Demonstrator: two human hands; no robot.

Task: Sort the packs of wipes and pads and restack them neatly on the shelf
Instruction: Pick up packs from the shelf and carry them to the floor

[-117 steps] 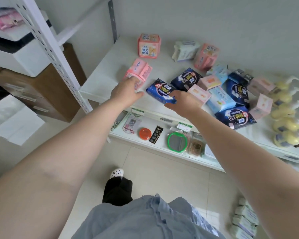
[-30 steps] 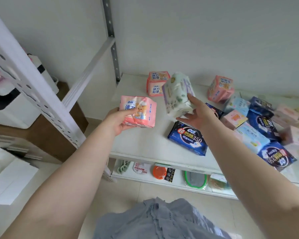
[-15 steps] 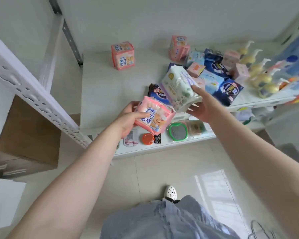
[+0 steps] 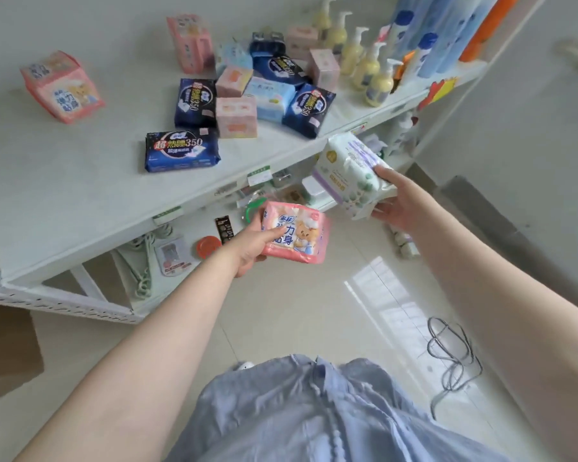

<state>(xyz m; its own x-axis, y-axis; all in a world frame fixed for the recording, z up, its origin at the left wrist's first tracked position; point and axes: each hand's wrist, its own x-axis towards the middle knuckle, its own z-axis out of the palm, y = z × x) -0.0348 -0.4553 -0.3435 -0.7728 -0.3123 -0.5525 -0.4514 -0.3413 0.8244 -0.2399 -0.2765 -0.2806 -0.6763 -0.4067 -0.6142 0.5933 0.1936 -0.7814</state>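
Head view: the left hand (image 4: 247, 246) grips a pink pack (image 4: 296, 232), thumb across its front; the right hand (image 4: 392, 208) clasps a white pack (image 4: 351, 175). Both are held out in front of the shelf (image 4: 64, 201), clear of its near edge. Sorting looks barely begun: the blue packs (image 4: 182, 150), pink and pale ones lie jumbled at the far right, with one pink pack (image 4: 62, 86) alone at the far left. Compared with half a second ago, both held packs have drifted right, away from the shelf.
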